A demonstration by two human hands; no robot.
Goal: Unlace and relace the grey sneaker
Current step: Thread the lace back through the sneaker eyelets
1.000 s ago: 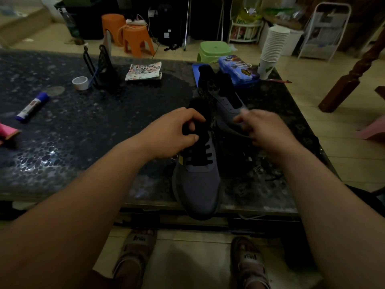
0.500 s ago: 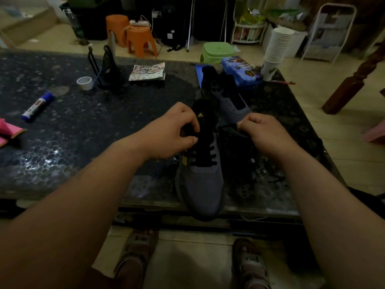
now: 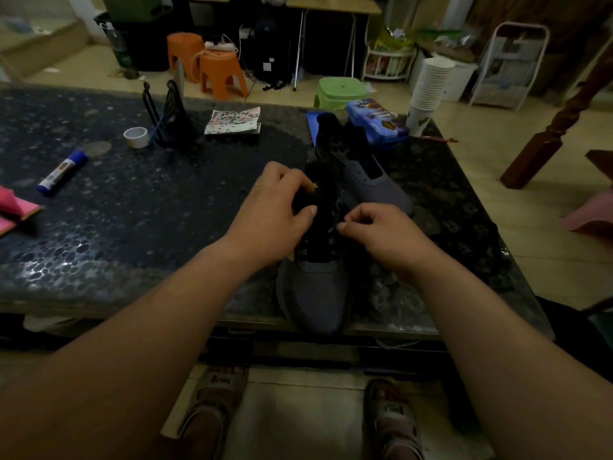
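Dim light falls on a dark, speckled table with orange stools and a green stool on the floor behind it. From the head view, the sneaker lies at the near edge of the table, its toe pointing at the person and jutting a little past the edge. The left hand grips its black tongue and collar, fingers curled over the top and thumb pressed against the side. The right hand sits just beside it, thumb and forefinger pinched on the black lace near the upper eyelets, the other fingers curled in. A second sneaker lies just behind, without laces. Farther left on the table are a glue stick, a tape roll and a pink cloth; a blue case and a stack of cups stand at the far right corner. Sandalled feet show below the table.
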